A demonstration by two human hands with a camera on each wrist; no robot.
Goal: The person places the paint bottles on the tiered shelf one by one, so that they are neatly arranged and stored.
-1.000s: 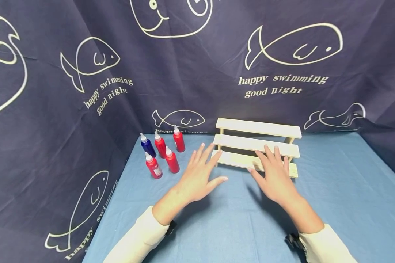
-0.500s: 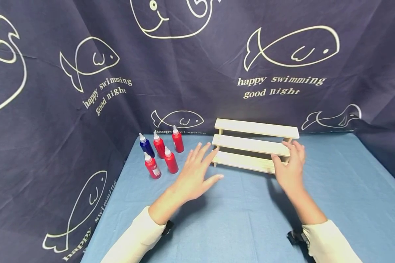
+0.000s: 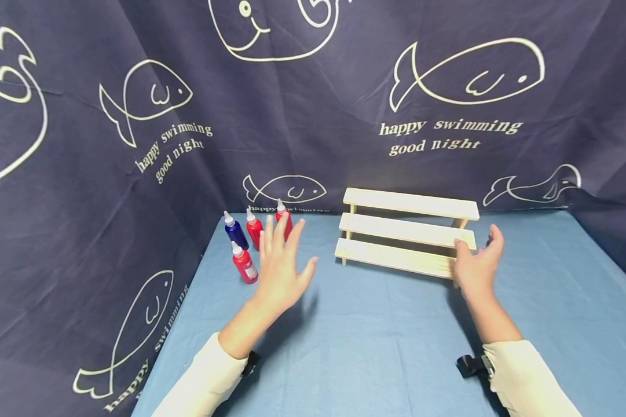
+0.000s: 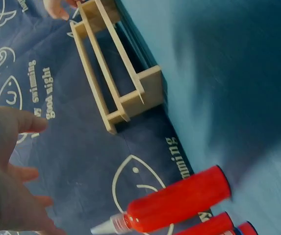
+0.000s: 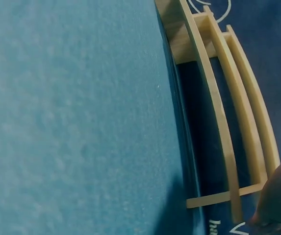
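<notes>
In the head view the left hand (image 3: 281,278), fingers spread, partly hides red bottles (image 3: 253,233) left of the rack (image 3: 409,229); the right hand (image 3: 475,271) is at the rack's right end, its grip impossible to tell. Left wrist: a red bottle (image 4: 179,200) stands near the left hand. Right wrist: the right hand is beside the rack.

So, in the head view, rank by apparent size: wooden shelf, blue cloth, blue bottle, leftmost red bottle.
1. Blue cloth
2. Wooden shelf
3. Blue bottle and leftmost red bottle: too alike to rank; red is nearer.
</notes>
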